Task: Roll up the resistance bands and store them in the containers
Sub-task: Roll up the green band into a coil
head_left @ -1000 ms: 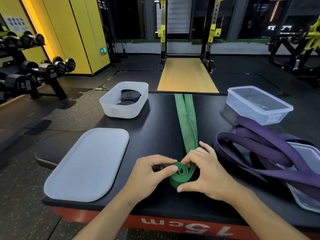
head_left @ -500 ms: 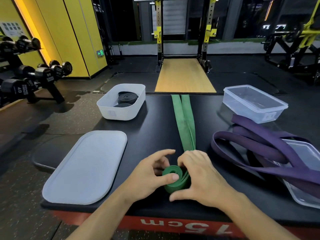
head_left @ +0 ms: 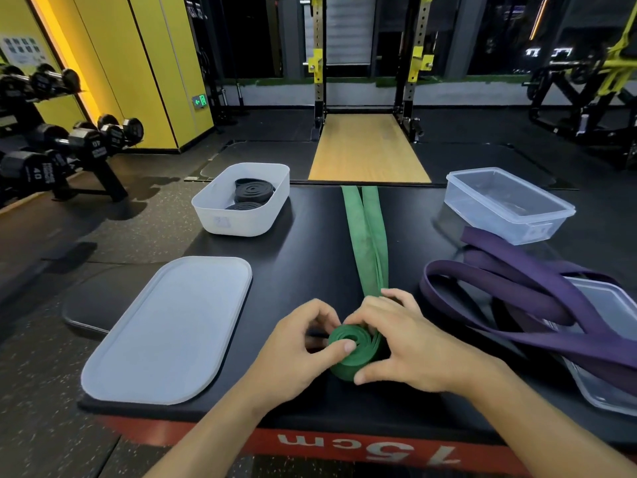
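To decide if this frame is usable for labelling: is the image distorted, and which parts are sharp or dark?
Head view: wide-angle distortion tilts the yellow wall panels and bends the table edge; the green band, left hand and right hand are sharp; the background is dim.

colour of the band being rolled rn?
Green. The green band shows best in the head view, its coiled end held between both hands.
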A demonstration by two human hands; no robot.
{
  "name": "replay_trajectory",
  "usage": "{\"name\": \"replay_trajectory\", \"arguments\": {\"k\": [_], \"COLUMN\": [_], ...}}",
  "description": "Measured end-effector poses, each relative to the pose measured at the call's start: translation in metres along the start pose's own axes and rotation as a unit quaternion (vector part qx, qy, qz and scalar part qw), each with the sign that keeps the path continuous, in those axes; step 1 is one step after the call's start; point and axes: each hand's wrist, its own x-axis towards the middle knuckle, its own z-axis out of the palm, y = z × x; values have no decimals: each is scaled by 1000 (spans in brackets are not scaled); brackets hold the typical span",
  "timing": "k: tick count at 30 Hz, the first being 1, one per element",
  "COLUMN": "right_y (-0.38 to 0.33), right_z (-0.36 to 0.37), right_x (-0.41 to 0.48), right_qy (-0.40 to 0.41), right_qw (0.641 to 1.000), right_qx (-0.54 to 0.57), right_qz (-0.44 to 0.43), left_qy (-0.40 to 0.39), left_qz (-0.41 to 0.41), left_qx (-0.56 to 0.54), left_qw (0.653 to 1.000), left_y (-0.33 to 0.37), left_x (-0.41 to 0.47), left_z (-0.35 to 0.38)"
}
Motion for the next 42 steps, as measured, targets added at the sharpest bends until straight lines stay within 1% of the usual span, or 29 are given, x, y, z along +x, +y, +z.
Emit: {"name": "replay_trajectory", "arguments": {"k": [3, 8, 10, 13, 15, 16, 18, 20, 22, 24, 25, 27, 29, 32, 38, 42], "right_y": [1, -1, -9, -28, -35, -34, -25, -12, -2, 4, 4, 4, 2, 0, -1, -7], "right_z": [6, 17, 24, 40, 45, 46, 42, 30, 13, -2, -7, -10, -11, -12, 2, 16], "right_x": [-1, 4, 6, 6, 6, 6, 4, -1, -5, -4, -2, 3, 6, 8, 5, 7], "right_qy": [55, 115, 157, 257, 288, 282, 227, 141, 48, -25, -46, -63, -75, -78, 40, 128], "right_qw": [998, 991, 983, 956, 945, 945, 961, 985, 998, 999, 999, 998, 997, 997, 999, 988], "right_qx": [9, -25, -58, -108, -125, -133, -136, -90, -18, 21, 24, 15, -4, 4, -24, -83], "right_qz": [24, 58, 77, 92, 95, 95, 81, 49, 26, 11, 0, -20, -29, -10, 25, 40], "left_qy": [23, 31, 30, 25, 20, 18, 16, 16, 15, 15, 13, 4, -1, 13, 37, 36], "left_qz": [28, 54, 33, -1, -8, -13, -27, -31, -30, -29, -30, -25, -17, -19, -6, -9], "left_qx": [40, 100, 76, 12, -18, -30, -60, -78, -72, -63, -66, -81, -81, -49, -12, 0], "left_qw": [999, 993, 996, 1000, 1000, 999, 998, 996, 997, 997, 997, 996, 997, 999, 999, 999], "left_y": [0, -4, -3, -2, -4, -4, -3, -1, -2, -3, -4, -5, -5, -6, -4, -3], "left_x": [-1, 2, 3, 4, 4, 4, 3, 3, 4, 4, 4, 4, 4, 4, 2, 1], "left_z": [2, 3, 4, 1, -3, -5, -6, -6, -7, -8, -9, -9, -8, -4, 0, -2]}}
